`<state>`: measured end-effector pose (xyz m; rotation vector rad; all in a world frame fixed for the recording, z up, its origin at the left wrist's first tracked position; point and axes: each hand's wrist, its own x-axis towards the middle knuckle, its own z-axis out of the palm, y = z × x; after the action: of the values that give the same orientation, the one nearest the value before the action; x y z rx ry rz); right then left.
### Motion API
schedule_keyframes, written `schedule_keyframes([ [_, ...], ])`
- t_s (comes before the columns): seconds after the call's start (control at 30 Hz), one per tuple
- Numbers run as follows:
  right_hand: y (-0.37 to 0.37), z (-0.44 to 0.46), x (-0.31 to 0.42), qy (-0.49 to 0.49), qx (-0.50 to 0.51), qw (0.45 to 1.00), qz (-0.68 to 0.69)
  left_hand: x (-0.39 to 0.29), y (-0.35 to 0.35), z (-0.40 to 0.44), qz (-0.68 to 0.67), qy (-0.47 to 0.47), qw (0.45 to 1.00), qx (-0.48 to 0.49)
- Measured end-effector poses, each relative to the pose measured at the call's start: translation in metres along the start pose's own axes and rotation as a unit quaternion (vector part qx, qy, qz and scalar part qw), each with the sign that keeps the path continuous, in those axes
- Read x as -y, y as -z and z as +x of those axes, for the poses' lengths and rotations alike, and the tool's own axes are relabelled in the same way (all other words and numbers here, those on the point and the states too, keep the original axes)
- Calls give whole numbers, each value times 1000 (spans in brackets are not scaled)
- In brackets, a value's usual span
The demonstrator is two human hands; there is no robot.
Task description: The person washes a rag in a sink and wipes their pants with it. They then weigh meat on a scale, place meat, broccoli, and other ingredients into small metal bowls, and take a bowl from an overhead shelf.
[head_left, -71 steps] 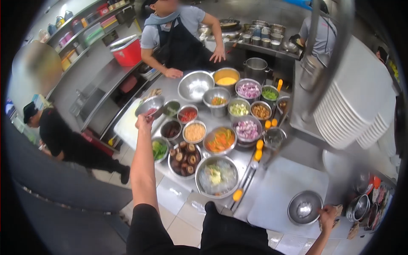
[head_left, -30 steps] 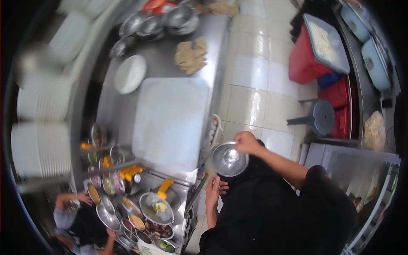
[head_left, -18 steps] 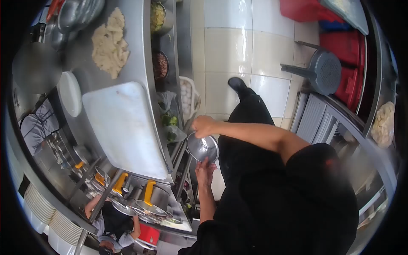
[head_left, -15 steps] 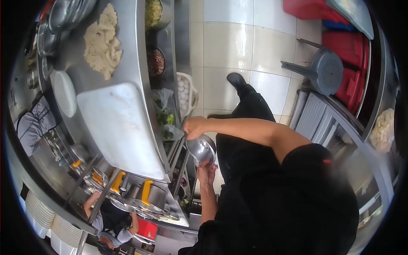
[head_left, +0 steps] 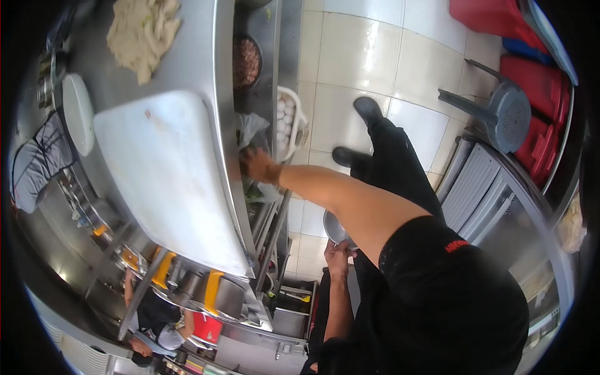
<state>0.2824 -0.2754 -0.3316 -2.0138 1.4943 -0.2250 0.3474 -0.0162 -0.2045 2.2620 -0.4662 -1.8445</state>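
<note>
My left hand (head_left: 339, 255), low beside my legs, grips the rim of a metal bowl (head_left: 335, 227). My forearm covers part of that bowl. My right hand (head_left: 260, 166) reaches under the edge of the steel counter, into a clear plastic bag (head_left: 253, 127) on the lower shelf. Dark green vegetables (head_left: 254, 191) show in the bag below the hand. The right fingers are blurred and partly hidden by the bag, so what they hold cannot be made out.
A white cutting board (head_left: 162, 181) and a pale dough-like pile (head_left: 142, 39) lie on the counter. Near the bag are a basket of eggs (head_left: 285, 119) and a container of reddish chopped food (head_left: 247, 60). A grey stool (head_left: 509, 119) stands behind. Another person (head_left: 156, 319) works across the counter.
My right hand has left the bowl and moved to the plastic bag. The left hand keeps hold of the bowl, which now sits nearer my legs. The view has shifted.
</note>
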Motion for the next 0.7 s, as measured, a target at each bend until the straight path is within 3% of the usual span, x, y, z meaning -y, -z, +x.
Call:
schedule_keyframes([
  [0.1,-24,12,-4,14,25,1000,-2,0,5,2,41,28,999,-9],
  [0.2,-47,19,-9,27,-47,997,59,10,16,15,8,17,1000,18],
  [0.3,-49,20,-11,40,-20,999,-7,22,34,32,83,-40,995,35],
  [0.4,-45,14,-18,19,-110,992,68,20,46,43,62,-47,997,16],
  [0.6,-42,14,-3,-45,-86,995,26,17,64,59,29,-59,998,13],
  [0.67,-28,-13,17,-56,-185,979,-65,17,62,62,5,-63,998,9],
  [0.7,-30,-19,26,-59,-183,979,-69,19,62,63,4,-61,998,14],
])
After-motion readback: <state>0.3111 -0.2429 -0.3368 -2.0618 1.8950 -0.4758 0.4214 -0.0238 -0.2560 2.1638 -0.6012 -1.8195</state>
